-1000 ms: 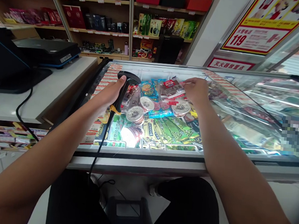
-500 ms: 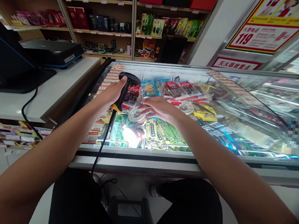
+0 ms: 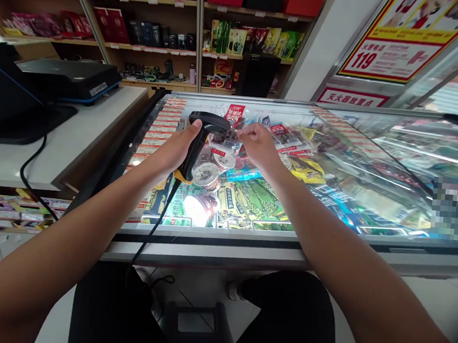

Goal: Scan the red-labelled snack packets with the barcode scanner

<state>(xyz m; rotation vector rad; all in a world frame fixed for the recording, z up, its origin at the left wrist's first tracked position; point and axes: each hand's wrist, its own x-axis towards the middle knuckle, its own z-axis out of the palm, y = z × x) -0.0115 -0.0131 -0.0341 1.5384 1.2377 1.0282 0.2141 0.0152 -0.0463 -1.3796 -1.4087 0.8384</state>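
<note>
My left hand [image 3: 175, 149] is wrapped round the handle of a black barcode scanner [image 3: 193, 157], its head pointing right and its cord hanging towards me. Thumb and fingers of my right hand [image 3: 259, 144] pinch the edge of a clear plastic packet [image 3: 234, 114] with a red label. This packet is tilted up just beyond the scanner head, which hides part of it. Below lie round clear-lidded tubs [image 3: 206, 176], a blue packet [image 3: 244, 174] and green packets [image 3: 264, 198] inside the chest freezer [image 3: 210, 249].
A glass lid [image 3: 373, 151] covers the freezer's right side. On the left, a white counter [image 3: 109, 125] bears a scale [image 3: 70, 77] and a dark screen [image 3: 6, 85]. Stocked shelves [image 3: 143, 51] stand behind. A grey stool [image 3: 197, 322] is below, between my legs.
My right hand, earlier with fingers spread over the packets, has moved up and closed on the clear packet, which is now raised and tilted. The scanner has turned slightly to the right.
</note>
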